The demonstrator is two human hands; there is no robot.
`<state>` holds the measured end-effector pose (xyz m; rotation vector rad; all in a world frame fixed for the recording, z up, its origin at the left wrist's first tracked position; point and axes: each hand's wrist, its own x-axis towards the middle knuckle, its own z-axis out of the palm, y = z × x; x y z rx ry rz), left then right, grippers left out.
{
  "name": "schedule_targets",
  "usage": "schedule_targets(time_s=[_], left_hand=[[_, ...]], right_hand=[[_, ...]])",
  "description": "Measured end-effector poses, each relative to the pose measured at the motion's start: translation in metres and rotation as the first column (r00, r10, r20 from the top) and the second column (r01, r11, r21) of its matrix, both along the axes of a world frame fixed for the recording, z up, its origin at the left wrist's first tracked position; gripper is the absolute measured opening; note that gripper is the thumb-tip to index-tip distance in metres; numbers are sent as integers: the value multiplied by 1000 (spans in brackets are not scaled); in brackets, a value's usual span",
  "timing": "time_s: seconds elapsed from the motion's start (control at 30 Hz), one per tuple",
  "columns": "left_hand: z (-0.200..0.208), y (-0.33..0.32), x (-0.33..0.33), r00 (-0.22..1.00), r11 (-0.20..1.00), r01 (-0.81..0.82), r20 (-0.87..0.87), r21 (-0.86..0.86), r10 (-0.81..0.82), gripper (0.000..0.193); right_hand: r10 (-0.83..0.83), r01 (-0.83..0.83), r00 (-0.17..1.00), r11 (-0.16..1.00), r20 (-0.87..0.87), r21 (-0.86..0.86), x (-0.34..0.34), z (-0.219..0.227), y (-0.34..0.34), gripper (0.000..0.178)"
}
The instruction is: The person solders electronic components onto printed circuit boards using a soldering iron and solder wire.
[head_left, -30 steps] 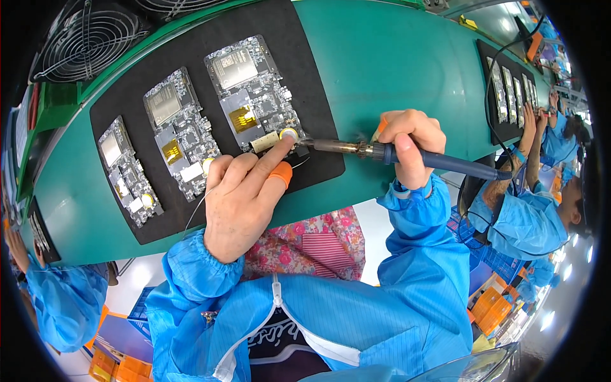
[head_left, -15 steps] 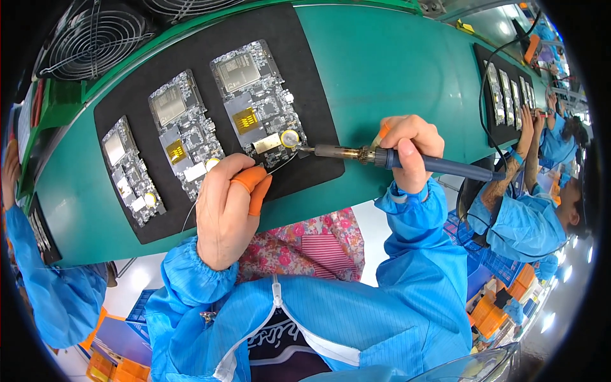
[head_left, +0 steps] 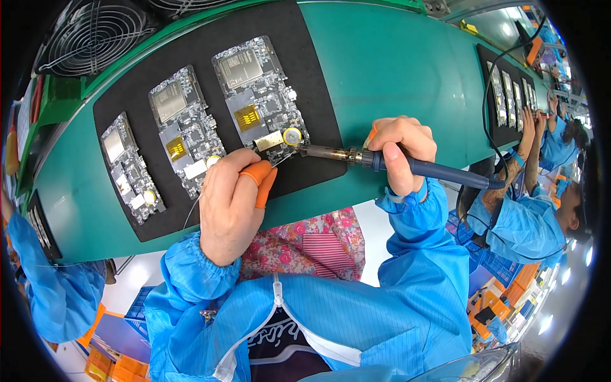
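Note:
My right hand (head_left: 407,153) grips a soldering iron (head_left: 455,173) with a dark blue handle. The iron's tip is at the lower right corner of the rightmost circuit board (head_left: 267,95), just beneath its round yellow-rimmed coin cell (head_left: 292,136). Pinched in my left hand (head_left: 229,204), which wears orange finger cots (head_left: 259,181), is a thin solder wire (head_left: 286,157); its end reaches toward the iron's tip. Whether they touch is too small to tell. Two more boards, a middle one (head_left: 181,121) and a left one (head_left: 127,162), lie on the black mat (head_left: 318,108).
A green work surface (head_left: 394,76) lies beneath the mat. Metal fan guards (head_left: 95,38) stand along the far left edge. At the right, a co-worker's arms (head_left: 525,137) are beside another mat of boards (head_left: 509,95). A black cable (head_left: 489,108) hangs there.
My left hand has moved slightly right and up, bringing the wire closer to the board's corner. My right hand and the soldering iron have shifted slightly left.

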<state>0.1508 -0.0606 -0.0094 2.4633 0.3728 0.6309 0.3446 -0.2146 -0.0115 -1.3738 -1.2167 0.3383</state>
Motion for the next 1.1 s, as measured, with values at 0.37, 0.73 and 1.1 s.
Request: schedule_targets(time_s=[0.37, 0.73, 1.1], left_hand=[[2, -4, 12, 998, 998, 59, -14, 7, -59, 19], [11, -1, 10, 996, 995, 76, -34, -62, -78, 24], [13, 83, -108, 796, 788, -571, -78, 228, 600, 25]], right_hand=[[-6, 6, 1000, 1000, 6, -5, 2, 4, -1, 11], [-9, 9, 1000, 1000, -11, 12, -1, -2, 0, 15], [-358, 379, 913, 922, -196, 81, 11, 3, -39, 22]])
